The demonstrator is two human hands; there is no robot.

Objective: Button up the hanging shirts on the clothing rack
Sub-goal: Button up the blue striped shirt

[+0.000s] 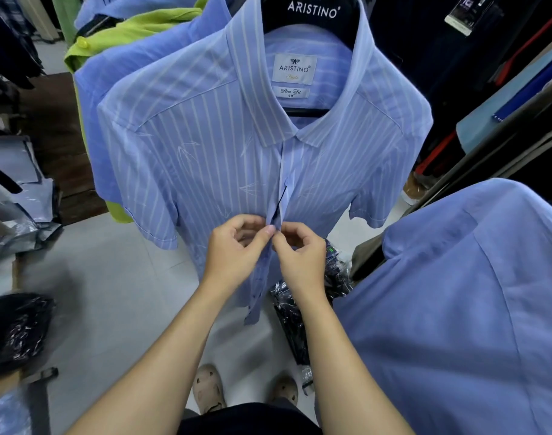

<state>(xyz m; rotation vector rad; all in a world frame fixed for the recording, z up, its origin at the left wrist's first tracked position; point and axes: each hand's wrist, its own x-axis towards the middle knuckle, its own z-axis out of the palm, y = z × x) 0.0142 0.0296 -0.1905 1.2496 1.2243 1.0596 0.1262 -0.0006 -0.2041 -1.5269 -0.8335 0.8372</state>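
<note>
- Nearest: two sandalled feet [209, 389] on pale grey floor tile [111, 293]; bare floor lies open to the left of the forearms.
- Right side crowded: a plain blue shirt [472, 309] fills the lower right, close beside the right forearm.
- Plastic-wrapped dark packets [292, 321] lie on the floor under the hands; another dark wrapped bundle [14, 328] sits at lower left.
- Left hand [233, 249]: grip closed, thumb and fingers pinching the left placket edge of the striped shirt [205, 158].
- Right hand [299, 252]: grip closed, fingers curled, pinching the opposite placket edge; the two thumbs meet at the placket.
- Striped shirt hangs front-on at centre on a black hanger [312, 14]. Placket closed near the collar, gapes just above the hands, hangs open below them.
- Count: one striped shirt, two plain blue shirts (second [136, 67] behind left), one lime-green garment [117, 36].
- Far: dark garments at upper right; grey bags [23, 183] at left.
</note>
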